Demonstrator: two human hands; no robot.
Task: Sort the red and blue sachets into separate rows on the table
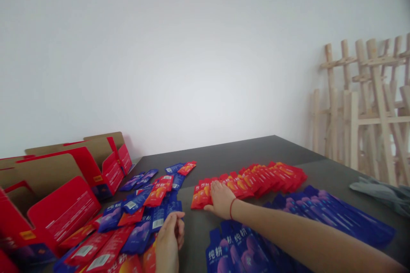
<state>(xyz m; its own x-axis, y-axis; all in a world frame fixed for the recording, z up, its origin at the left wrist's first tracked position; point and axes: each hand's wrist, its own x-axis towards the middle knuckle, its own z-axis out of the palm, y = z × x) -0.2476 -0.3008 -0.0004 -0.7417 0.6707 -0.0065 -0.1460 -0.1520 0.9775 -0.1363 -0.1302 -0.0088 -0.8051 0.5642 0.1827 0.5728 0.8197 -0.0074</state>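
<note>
My right hand [221,200] lies with its fingers stretched over the left end of a row of overlapping red packets [269,178]. A thin red cord circles its wrist. At the bottom centre, my left hand [171,236] is curled beside a loose pile of red and blue packets [136,226]; whether anything is inside the curled fingers is too small to tell. Below my right forearm, blue packets [248,249] lie overlapped, and more blue packets [333,213] fan out to the right.
Open red cardboard boxes [65,207] with brown insides stand on the left. A grey cloth-like bundle [381,192] lies at the dark table's [224,155] right edge. Wooden easel frames [368,106] lean by the white wall on the right.
</note>
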